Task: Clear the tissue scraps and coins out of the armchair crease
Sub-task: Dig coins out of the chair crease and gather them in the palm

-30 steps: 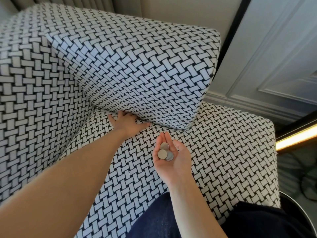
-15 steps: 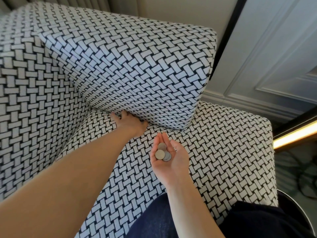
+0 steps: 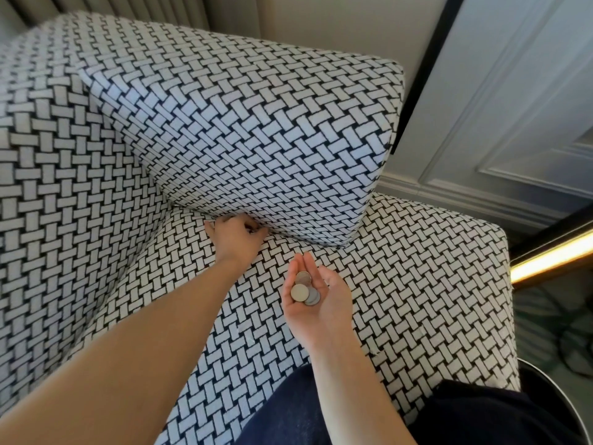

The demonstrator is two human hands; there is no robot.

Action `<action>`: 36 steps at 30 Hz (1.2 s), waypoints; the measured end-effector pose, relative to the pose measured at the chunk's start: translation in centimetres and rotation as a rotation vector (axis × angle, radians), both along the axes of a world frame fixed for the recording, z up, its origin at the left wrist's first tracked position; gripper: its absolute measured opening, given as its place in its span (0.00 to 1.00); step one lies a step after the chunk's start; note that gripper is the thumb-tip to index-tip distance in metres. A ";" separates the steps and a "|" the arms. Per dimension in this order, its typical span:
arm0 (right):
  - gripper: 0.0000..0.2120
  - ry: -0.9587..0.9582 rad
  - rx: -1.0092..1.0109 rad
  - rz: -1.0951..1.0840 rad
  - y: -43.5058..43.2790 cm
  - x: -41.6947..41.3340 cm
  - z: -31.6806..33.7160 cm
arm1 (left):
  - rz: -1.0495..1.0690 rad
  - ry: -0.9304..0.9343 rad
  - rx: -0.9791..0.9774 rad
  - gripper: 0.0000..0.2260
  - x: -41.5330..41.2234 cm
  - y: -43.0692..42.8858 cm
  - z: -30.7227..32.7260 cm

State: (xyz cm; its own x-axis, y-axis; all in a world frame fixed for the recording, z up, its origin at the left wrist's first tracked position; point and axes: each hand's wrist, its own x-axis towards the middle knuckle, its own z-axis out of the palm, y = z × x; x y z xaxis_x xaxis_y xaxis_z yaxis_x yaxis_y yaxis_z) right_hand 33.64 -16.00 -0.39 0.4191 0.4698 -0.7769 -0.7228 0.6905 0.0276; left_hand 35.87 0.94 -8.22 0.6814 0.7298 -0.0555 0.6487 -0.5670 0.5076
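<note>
A person's left grip [image 3: 237, 236] is pressed into the crease [image 3: 290, 235] where the armchair's basket-weave seat [image 3: 417, 284] meets the cushion [image 3: 240, 123] along the seat's far edge. Its fingers are curled against the fold, back of the hand up, and whether they clasp anything cannot be told. The right grip [image 3: 321, 293] hangs palm up over the middle of the seat, near the left and apart from it. It is released and lightly cupped, with several silvery coins [image 3: 305, 292] overlapping in the palm at the base of the fingers. Dark trousers [image 3: 288, 412] show at the seat's near edge.
</note>
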 end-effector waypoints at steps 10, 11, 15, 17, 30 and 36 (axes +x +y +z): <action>0.12 -0.027 -0.006 -0.006 -0.1 -0.2 0.1 | 0.010 -0.281 -0.090 0.08 -3.1 -3.1 1.3; 0.11 -0.038 -0.005 -0.002 -0.1 -0.2 0.2 | 0.027 -0.293 -0.165 0.08 -3.4 -3.5 1.9; 0.11 -0.088 -0.032 0.029 0.0 -0.2 0.3 | -0.003 -0.349 -0.421 0.09 -4.8 -5.8 5.4; 0.11 -0.121 -0.051 0.056 0.1 -0.2 0.4 | -0.039 -0.417 -0.505 0.10 -5.4 -6.7 7.3; 0.07 -0.278 0.039 0.317 1.0 -0.8 0.5 | -0.186 -0.357 -0.312 0.06 -7.4 -5.6 9.0; 0.12 -0.278 0.081 0.413 2.8 -1.3 0.4 | -0.131 -0.272 -0.381 0.06 -10.1 -1.5 8.4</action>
